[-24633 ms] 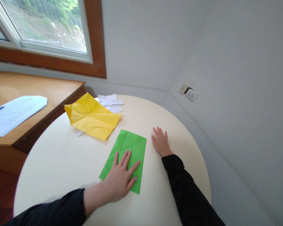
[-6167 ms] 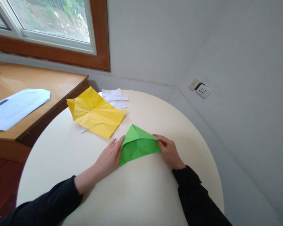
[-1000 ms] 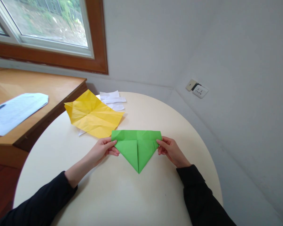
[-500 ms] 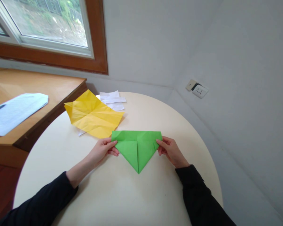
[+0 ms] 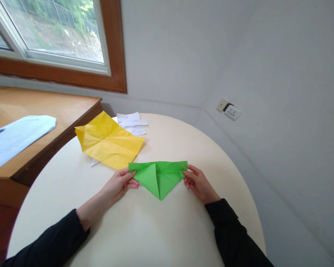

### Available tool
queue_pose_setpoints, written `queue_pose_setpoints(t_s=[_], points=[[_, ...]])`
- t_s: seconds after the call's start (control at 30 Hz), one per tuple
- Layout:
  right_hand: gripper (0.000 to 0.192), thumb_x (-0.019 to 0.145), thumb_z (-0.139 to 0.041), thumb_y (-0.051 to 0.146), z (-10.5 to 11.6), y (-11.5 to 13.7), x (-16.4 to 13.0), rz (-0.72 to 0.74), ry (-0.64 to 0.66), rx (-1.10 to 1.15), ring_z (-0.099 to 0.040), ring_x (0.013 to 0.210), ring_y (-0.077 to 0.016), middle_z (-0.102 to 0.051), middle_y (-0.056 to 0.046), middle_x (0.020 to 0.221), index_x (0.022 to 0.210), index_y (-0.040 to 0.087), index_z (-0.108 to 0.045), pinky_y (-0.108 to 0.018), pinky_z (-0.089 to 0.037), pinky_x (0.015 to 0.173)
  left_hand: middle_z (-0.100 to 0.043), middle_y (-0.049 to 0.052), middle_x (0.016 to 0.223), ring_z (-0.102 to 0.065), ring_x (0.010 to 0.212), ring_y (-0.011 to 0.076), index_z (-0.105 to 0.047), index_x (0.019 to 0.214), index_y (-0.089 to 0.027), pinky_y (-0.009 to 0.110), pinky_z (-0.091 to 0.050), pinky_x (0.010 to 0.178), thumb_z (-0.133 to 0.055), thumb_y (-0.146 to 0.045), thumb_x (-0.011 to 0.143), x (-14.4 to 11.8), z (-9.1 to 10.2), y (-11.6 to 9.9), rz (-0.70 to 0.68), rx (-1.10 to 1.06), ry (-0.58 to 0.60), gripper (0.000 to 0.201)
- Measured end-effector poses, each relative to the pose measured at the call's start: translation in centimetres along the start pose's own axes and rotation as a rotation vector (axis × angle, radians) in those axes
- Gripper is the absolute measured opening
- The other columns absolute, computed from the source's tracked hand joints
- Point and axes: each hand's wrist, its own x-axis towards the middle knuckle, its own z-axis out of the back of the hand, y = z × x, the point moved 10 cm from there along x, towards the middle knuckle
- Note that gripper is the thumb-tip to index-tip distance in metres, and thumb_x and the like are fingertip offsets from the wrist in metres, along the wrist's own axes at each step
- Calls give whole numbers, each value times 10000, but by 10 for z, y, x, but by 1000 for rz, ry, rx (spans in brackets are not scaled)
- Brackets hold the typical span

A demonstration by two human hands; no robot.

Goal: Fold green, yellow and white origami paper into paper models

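- White sheet, 9 o'clock, on wooden side desk; print too small to read, left part cut off by frame.
- Yellow paper, 11 o'clock, creased, lying open on round worktop; hides most of white slips beneath.
- Left hand: pinching left corner of green paper.
- Green paper: centre of worktop, folded to downward-pointing triangle, top edge lifted.
- Right hand: pinching right corner.
- Risk: uneven pull could skew crease or tear corner.
- Underside layers hidden.
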Motion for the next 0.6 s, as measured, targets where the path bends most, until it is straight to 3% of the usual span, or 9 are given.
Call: queue_pose_setpoints(t_s=[0.13, 0.37, 0.6], points=[[271, 626, -721, 338, -2, -2, 0, -8, 1, 21, -443, 323, -61, -538, 58, 440, 799, 170, -598, -175, -244, 317, -671, 35, 587, -616, 463, 82, -622, 775, -93, 141, -528, 486, -627, -85, 753, 0, 0, 1, -1, -64, 1, 24], [264, 610, -726, 312, -2, -5, 2, -7, -20, 81, -446, 315, -55, -547, 54, 437, 802, 171, -612, -161, -234, 315, -635, -2, 535, -575, 430, 84, -616, 830, -110, 160, -491, 446, -795, -254, 577, 0, -7, -7, -131, 50, 40, 343], [163, 605, -711, 275, -7, -3, 1, -15, -16, 145, -427, 317, -52, -521, 58, 435, 702, 178, -622, -177, -269, 320, -598, -21, 467, -548, 391, 82, -595, 783, -135, 165, -456, 432, -767, -318, 589, -2, -7, -9, -160, 96, 21, 318]])
